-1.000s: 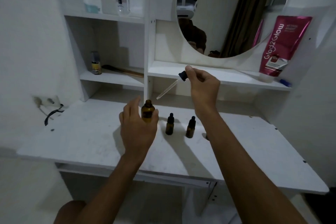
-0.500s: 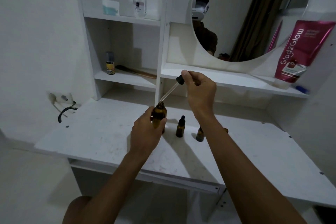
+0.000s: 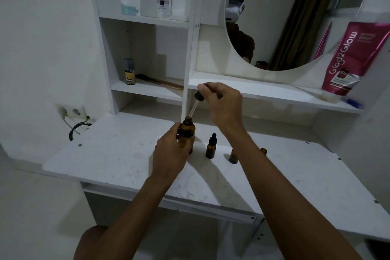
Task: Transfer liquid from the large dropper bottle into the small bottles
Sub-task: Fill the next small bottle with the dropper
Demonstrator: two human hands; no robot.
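My left hand (image 3: 171, 154) grips the large amber bottle (image 3: 187, 131), which stands open on the white desk (image 3: 118, 154). My right hand (image 3: 221, 101) pinches the black bulb of the glass dropper (image 3: 195, 104); the pipette slants down with its tip in the bottle's mouth. One small amber bottle (image 3: 211, 147) with a black dropper cap stands just right of the large one. A second small bottle (image 3: 233, 156) is partly hidden behind my right forearm. A third small bottle (image 3: 263, 150) peeks out past the forearm.
White shelves rise behind the desk with a yellow-labelled bottle (image 3: 129, 72), a comb (image 3: 160, 82), a perfume bottle (image 3: 164, 0) and a jar (image 3: 130, 6). A round mirror (image 3: 295, 17) and a pink tube (image 3: 356, 57) stand at the right. A wall socket with cable (image 3: 72, 112) sits at left.
My left hand closed round the large bottle. My right hand brought the dropper down and left until its tip entered the bottle's mouth. The camera view shifted left.
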